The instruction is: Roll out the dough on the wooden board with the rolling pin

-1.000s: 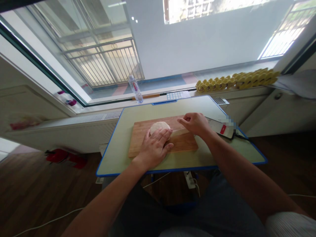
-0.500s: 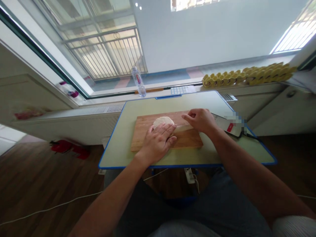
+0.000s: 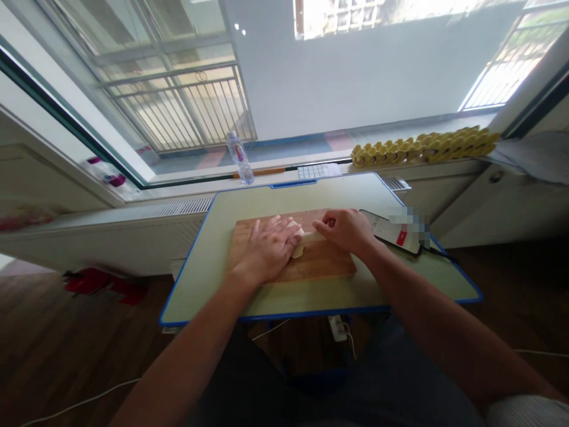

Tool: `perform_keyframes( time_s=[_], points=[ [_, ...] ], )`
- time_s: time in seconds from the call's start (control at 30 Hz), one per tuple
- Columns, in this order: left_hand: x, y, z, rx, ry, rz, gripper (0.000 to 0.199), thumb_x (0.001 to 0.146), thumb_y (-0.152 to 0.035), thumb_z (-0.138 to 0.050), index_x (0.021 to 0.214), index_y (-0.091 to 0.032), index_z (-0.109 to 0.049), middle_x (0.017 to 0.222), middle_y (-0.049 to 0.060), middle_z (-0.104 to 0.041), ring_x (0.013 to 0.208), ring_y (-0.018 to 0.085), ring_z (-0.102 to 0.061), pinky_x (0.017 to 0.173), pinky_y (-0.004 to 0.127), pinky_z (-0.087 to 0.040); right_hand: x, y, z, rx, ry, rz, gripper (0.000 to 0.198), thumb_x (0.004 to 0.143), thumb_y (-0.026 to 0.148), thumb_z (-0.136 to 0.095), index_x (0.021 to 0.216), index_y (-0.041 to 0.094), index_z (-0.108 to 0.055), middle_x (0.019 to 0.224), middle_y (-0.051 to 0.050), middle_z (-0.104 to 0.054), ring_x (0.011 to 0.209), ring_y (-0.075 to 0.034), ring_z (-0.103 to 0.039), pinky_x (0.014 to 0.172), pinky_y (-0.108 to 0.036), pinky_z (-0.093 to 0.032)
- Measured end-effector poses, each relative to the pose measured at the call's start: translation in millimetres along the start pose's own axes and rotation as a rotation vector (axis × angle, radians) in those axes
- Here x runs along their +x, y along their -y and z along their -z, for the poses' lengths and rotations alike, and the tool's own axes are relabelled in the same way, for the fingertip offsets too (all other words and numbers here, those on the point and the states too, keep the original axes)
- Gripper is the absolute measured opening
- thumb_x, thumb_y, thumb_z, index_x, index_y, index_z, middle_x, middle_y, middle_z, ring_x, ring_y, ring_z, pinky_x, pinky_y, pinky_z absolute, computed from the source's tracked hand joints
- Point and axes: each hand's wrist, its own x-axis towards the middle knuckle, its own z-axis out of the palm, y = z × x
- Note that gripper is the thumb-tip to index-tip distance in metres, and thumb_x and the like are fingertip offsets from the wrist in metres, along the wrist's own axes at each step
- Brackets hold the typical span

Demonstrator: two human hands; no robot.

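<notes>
A flat, pale piece of dough [image 3: 297, 248] lies on the wooden cutting board [image 3: 324, 261]. My left hand [image 3: 273, 243] rests over it with fingers spread, covering most of the dough. At the right part of the board, my right hand [image 3: 344, 228] is closed around one end of a thin, pale rolling pin [image 3: 314, 236]. The pin's other end reaches the dough beside my left fingers; whether it lies on the dough, I cannot tell.
The board sits on a pale green table [image 3: 284, 302] with a blue rim. To the right lies a phone [image 3: 393, 231] with a cord. On the sill behind stand a plastic bottle [image 3: 240, 157] and a row of yellow egg-carton-like trays [image 3: 422, 148].
My left hand has shifted left and spread its fingers over the dough, hiding the dough's round far edge. My right hand stays closed on the rolling pin. The view has tilted slightly.
</notes>
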Motion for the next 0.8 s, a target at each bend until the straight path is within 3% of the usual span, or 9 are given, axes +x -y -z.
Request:
perform_keyframes(
  time_s=[0.17,0.33,0.6,0.8],
  points=[
    [42,19,0,-0.001,0.09,0.158,0.06,0.11,-0.054,-0.017,0.157,-0.037,-0.049,0.171,0.0,-0.039,0.159,0.03,-0.032,0.128,0.069,-0.019,1,-1,-2,-0.01,0.003,0.009,0.035,0.09,0.056,-0.062,0.079,0.028,-0.08,0.077,-0.001,-0.078,0.073,-0.02,-0.068,0.062,-0.03,-0.034],
    [59,25,-4,0.031,0.183,0.157,0.059,0.11,-0.05,-0.02,0.164,-0.035,-0.039,0.175,0.003,-0.031,0.161,0.033,-0.028,0.126,0.073,-0.017,2,-2,-1,-0.059,0.024,-0.011,0.036,0.093,0.05,-0.055,0.083,0.027,-0.082,0.083,-0.005,-0.08,0.075,-0.021,-0.068,0.063,-0.031,-0.033],
    [4,-1,-3,0.071,0.08,0.106,0.059,0.112,-0.047,-0.014,0.162,-0.033,-0.043,0.172,-0.001,-0.037,0.16,0.027,-0.03,0.13,0.063,-0.022,3,-2,1,-0.038,0.052,0.024,0.032,0.09,0.045,-0.055,0.088,0.028,-0.082,0.089,-0.004,-0.082,0.08,-0.021,-0.069,0.067,-0.03,-0.037],
    [-42,-33,-14,0.087,-0.018,0.079,0.064,0.111,-0.053,-0.023,0.166,-0.023,-0.035,0.17,0.007,-0.039,0.159,0.028,-0.033,0.13,0.06,-0.024,3,-2,-1,-0.023,0.041,0.022,0.03,0.089,0.048,-0.059,0.089,0.028,-0.083,0.088,-0.004,-0.081,0.082,-0.021,-0.07,0.072,-0.03,-0.043]
  ],
)
